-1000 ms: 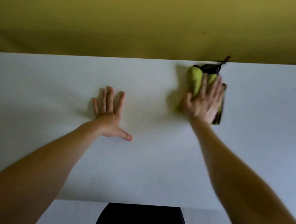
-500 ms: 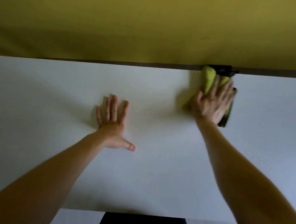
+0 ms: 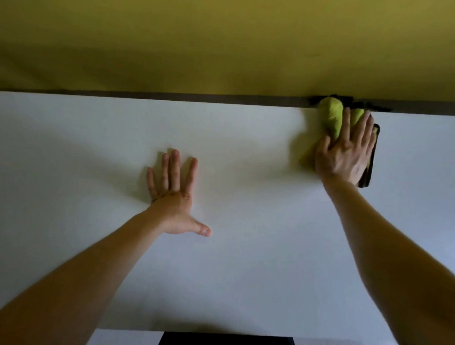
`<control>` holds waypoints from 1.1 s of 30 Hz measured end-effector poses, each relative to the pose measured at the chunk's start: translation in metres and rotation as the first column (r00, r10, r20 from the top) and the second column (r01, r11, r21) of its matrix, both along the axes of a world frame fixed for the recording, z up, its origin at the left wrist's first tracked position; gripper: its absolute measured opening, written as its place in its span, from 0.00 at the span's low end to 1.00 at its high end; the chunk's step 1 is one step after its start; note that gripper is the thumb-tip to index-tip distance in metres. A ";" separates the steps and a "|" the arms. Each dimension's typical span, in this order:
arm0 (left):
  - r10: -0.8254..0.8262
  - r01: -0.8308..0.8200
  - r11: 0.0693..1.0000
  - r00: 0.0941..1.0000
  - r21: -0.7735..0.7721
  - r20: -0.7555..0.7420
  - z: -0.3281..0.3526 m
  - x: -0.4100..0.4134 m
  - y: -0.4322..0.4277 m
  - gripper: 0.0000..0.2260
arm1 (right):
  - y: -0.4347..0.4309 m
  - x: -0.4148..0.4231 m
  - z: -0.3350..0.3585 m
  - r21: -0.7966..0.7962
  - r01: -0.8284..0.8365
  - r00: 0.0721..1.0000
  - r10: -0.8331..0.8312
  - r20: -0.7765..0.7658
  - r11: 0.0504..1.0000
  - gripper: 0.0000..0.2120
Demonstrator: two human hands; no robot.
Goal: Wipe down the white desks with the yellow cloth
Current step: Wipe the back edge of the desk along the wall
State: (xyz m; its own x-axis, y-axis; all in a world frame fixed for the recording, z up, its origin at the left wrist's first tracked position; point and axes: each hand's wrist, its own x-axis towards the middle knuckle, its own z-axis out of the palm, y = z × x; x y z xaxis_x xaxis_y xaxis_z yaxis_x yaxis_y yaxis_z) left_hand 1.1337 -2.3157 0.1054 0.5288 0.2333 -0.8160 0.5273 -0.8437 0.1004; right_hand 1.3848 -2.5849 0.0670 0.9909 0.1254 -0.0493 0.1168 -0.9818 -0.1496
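My right hand (image 3: 343, 155) lies flat on the yellow cloth (image 3: 332, 117) in the upper right of the frame, fingers straight and spread, pressing it onto the white desk (image 3: 242, 266) at its far edge. The cloth is bunched, with a dark trim showing at its right side; its top end touches the dark strip (image 3: 172, 97) below the yellow wall (image 3: 229, 33). My left hand (image 3: 175, 198) sits palm-down at frame centre, fingers splayed, thumb out, holding nothing.
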 end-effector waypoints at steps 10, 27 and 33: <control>-0.001 0.002 0.998 1.000 0.060 -0.012 -0.004 -0.002 -0.001 0.80 | 0.192 -0.072 0.001 0.155 -0.709 0.699 0.715 0.021 0.688 0.36; 0.008 -0.007 0.999 1.000 0.048 -0.017 0.003 0.002 -0.002 0.80 | 0.165 -0.087 0.005 0.212 -0.704 0.696 0.718 0.011 0.678 0.37; 0.006 -0.005 1.000 0.999 0.006 -0.033 0.006 0.002 -0.001 0.80 | -0.026 0.029 0.001 0.064 -0.245 0.969 0.245 0.013 0.967 0.37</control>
